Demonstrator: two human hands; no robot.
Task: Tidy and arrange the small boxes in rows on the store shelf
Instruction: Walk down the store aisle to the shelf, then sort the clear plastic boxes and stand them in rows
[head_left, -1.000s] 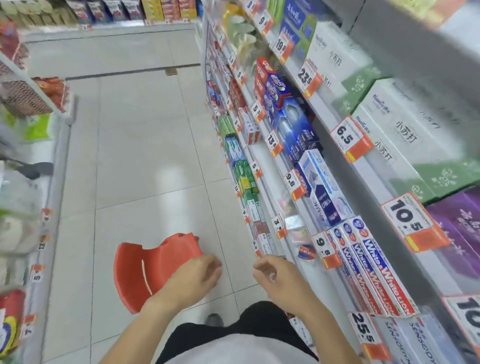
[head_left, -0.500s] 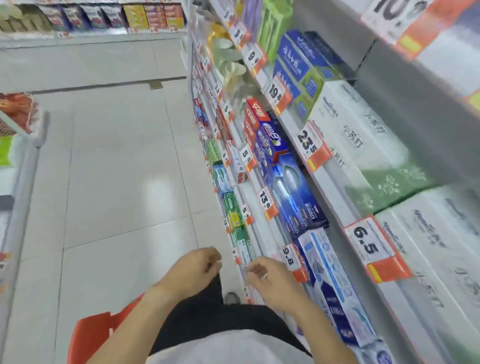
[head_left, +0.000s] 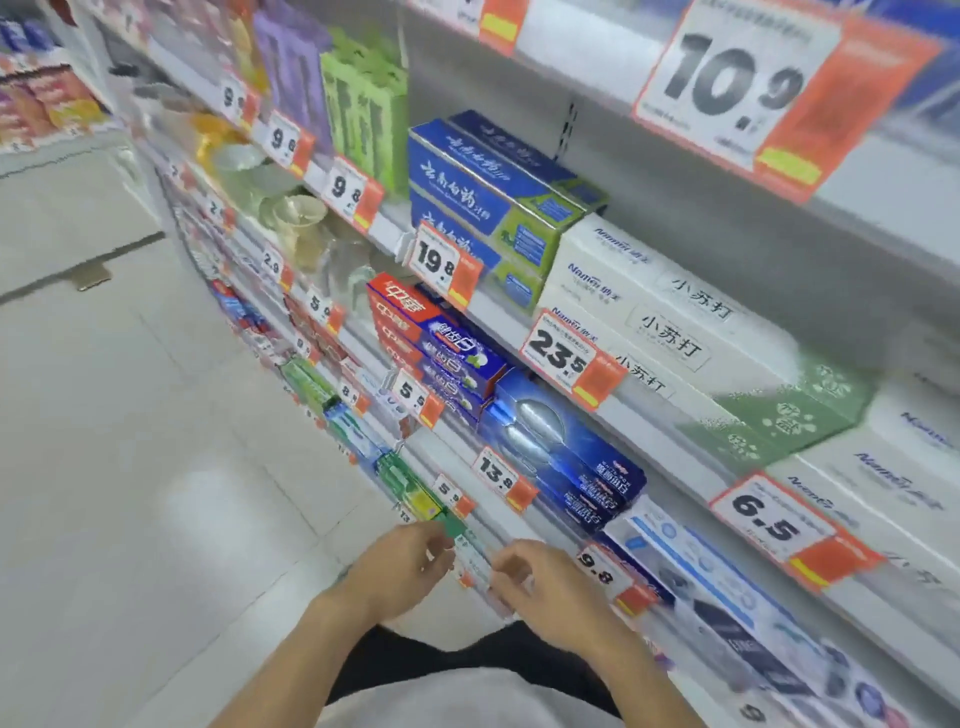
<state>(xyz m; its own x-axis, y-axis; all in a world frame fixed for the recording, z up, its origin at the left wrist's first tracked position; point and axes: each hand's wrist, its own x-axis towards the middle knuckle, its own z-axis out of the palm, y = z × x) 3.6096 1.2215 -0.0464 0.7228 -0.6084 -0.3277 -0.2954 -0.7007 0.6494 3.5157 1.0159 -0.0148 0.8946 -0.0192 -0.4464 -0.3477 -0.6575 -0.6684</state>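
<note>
Hovering near a low shelf (head_left: 524, 525), the left hand (head_left: 400, 566) and right hand (head_left: 545, 587) hung loosely curled, holding nothing, just beside green boxes (head_left: 410, 483).

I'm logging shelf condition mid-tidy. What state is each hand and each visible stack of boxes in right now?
left hand: fingers curled, at the low shelf edge, grip unclear
right hand: fingers curled, beside the green boxes, grip unclear
green boxes: lying in a row on the low shelf
blue-and-green boxes: stacked flat
white Nanmei boxes: stacked flat
red-and-blue boxes: stacked flat
</note>
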